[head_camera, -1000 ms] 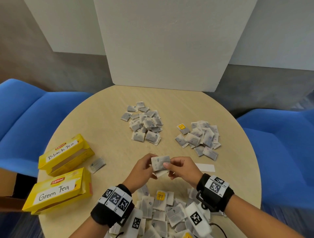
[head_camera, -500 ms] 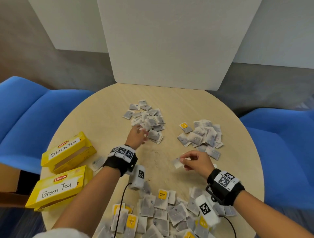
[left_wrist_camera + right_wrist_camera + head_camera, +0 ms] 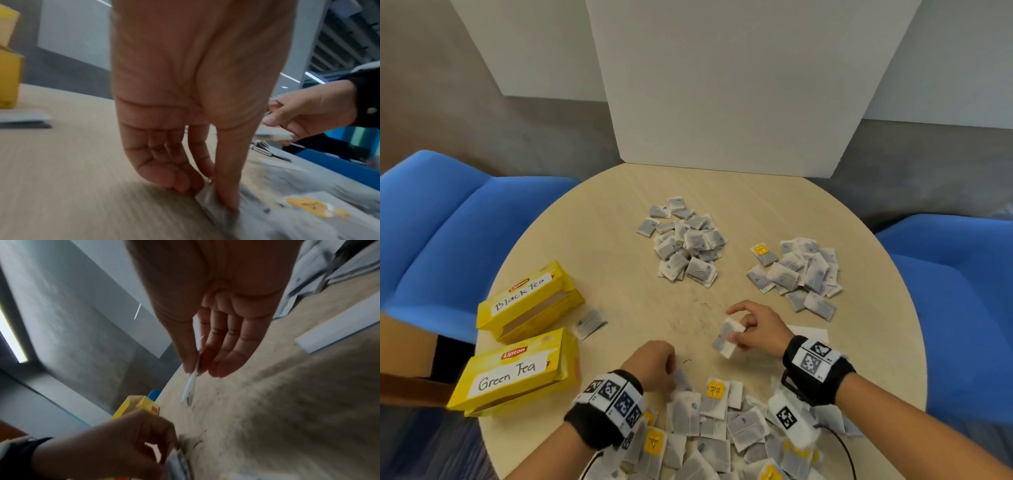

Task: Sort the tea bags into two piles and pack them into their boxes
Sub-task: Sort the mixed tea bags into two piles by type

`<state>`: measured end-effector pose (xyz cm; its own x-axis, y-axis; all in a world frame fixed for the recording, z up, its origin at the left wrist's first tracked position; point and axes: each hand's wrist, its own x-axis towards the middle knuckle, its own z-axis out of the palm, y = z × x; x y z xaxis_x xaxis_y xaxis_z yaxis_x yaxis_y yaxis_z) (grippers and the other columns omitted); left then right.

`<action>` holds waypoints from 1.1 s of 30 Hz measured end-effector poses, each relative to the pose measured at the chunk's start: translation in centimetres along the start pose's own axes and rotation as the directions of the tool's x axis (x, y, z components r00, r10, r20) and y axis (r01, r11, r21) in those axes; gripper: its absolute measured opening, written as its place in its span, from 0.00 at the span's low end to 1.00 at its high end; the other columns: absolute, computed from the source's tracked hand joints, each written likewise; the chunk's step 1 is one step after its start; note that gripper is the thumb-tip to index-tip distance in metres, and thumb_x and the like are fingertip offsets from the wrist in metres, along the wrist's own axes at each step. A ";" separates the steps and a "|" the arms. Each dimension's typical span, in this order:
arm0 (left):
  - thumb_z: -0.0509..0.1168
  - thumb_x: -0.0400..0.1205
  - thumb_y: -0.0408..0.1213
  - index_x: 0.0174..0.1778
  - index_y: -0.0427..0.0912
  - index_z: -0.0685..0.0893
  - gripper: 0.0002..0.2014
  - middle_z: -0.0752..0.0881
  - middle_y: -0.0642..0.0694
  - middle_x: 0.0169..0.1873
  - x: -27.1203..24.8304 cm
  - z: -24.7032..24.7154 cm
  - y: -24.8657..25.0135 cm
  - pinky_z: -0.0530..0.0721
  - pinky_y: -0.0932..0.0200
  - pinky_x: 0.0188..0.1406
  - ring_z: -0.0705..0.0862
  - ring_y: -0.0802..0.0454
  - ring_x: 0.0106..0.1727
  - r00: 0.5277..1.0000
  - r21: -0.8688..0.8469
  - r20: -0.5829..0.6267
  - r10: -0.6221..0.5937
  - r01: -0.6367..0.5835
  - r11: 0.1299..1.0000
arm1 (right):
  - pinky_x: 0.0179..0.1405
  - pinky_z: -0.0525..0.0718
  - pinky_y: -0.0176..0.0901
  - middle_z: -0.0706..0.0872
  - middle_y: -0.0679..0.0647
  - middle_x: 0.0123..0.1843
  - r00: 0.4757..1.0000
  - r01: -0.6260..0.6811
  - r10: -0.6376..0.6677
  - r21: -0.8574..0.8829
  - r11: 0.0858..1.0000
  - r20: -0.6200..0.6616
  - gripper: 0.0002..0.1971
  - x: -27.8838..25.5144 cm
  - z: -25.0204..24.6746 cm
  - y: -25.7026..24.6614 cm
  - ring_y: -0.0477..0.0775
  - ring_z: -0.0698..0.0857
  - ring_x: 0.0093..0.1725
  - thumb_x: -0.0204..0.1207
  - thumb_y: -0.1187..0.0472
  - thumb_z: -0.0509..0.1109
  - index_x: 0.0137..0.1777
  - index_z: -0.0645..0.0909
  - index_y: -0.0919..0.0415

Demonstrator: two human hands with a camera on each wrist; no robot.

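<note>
Lipton boxes (image 3: pixel 527 301) — "Black Tea", "Green Tea"

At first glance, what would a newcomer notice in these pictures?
Two yellow boxes, labelled Black Tea and Green Tea, lie at the table's left edge. Two sorted piles sit farther back, an unsorted heap nearest the person. The right hand pinches one tea bag above the table.

left hand (image 3: pixel 193 91): fingers down on the table (image 3: pixel 61 186), thumb and fingertips pinching the edge of a tea bag (image 3: pixel 213 204)
right hand (image 3: pixel 310 112): holding another tea bag (image 3: pixel 273 134) off the table
far left: yellow box (image 3: pixel 8 81)
</note>
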<state>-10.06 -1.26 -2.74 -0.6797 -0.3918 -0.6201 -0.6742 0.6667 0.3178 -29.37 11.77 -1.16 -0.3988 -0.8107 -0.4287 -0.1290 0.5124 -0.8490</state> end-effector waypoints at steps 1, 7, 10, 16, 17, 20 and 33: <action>0.67 0.76 0.34 0.31 0.50 0.71 0.12 0.75 0.52 0.36 0.1 0.0 -0.3 0.71 0.65 0.37 0.75 0.51 0.42 0.999 -0.036 -0.037 0.012 -0.013 0.999 | 0.34 0.86 0.43 0.81 0.50 0.27 0.998 0.000 0.001 -0.017 1.000 0.058 0.19 0.2 0.8 -0.1 0.50 0.83 0.27 0.70 0.70 0.77 0.58 0.79 0.56; 0.72 0.76 0.30 0.37 0.44 0.81 0.07 0.84 0.47 0.36 -0.2 -1.7 0.2 0.83 0.63 0.36 0.82 0.57 0.32 0.946 -0.601 -0.286 0.151 -0.300 0.741 | 0.34 0.84 0.40 0.81 0.53 0.33 0.969 0.045 -0.028 -0.063 0.997 0.244 0.19 0.4 3.8 -0.7 0.47 0.80 0.29 0.69 0.67 0.79 0.59 0.82 0.59; 0.70 0.78 0.29 0.45 0.40 0.81 0.05 0.85 0.42 0.38 -0.3 -2.0 1.0 0.84 0.61 0.34 0.83 0.54 0.32 0.937 -0.727 -0.333 0.104 -0.325 0.605 | 0.37 0.84 0.44 0.85 0.56 0.34 0.965 0.085 -0.051 -0.122 0.989 0.257 0.03 0.2 3.1 -1.1 0.52 0.83 0.32 0.72 0.62 0.77 0.41 0.85 0.56; 0.68 0.79 0.44 0.51 0.46 0.79 0.10 0.81 0.51 0.45 -1.6 0.4 0.5 0.75 0.66 0.40 0.80 0.54 0.44 0.985 -0.231 -0.117 0.129 -0.154 0.961 | 0.29 0.83 0.39 0.86 0.59 0.36 0.969 -0.083 0.054 -0.112 0.990 -0.239 0.10 2.7 -4.0 -0.7 0.52 0.83 0.30 0.80 0.59 0.69 0.38 0.83 0.61; 0.69 0.78 0.45 0.50 0.47 0.78 0.10 0.79 0.52 0.45 -1.8 0.9 0.3 0.75 0.66 0.41 0.79 0.53 0.47 0.989 -0.167 -0.042 0.145 -0.150 0.975 | 0.28 0.83 0.41 0.85 0.60 0.35 0.929 -0.122 0.095 -0.052 0.991 -0.357 0.12 3.5 -5.7 -0.4 0.53 0.82 0.27 0.81 0.60 0.68 0.35 0.80 0.59; 0.74 0.73 0.46 0.48 0.49 0.76 0.15 0.75 0.51 0.47 -1.9 1.9 -0.1 0.76 0.60 0.47 0.75 0.52 0.48 0.988 -0.095 0.083 0.134 -0.126 0.988 | 0.25 0.82 0.42 0.85 0.63 0.32 0.784 -0.211 0.218 0.082 0.974 -0.581 0.10 5.0 -9.9 1.2 0.52 0.81 0.21 0.79 0.61 0.71 0.37 0.82 0.65; 0.66 0.81 0.33 0.44 0.40 0.76 0.05 0.76 0.47 0.38 -0.2 -1.0 -0.5 0.81 0.67 0.32 0.79 0.55 0.35 0.985 -0.714 -0.139 0.104 -0.173 0.678 | 0.31 0.70 0.42 0.76 0.50 0.37 0.929 -0.098 -0.002 -0.249 0.964 -0.370 0.15 1.3 -4.7 -0.6 0.54 0.78 0.38 0.72 0.52 0.76 0.49 0.73 0.56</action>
<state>-9.81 -2.12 -2.07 -0.7799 -0.4048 -0.4774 -0.5461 0.0674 0.8350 -34.09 11.78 0.23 -0.7065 -0.6490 -0.2824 -0.3116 0.6434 -0.6992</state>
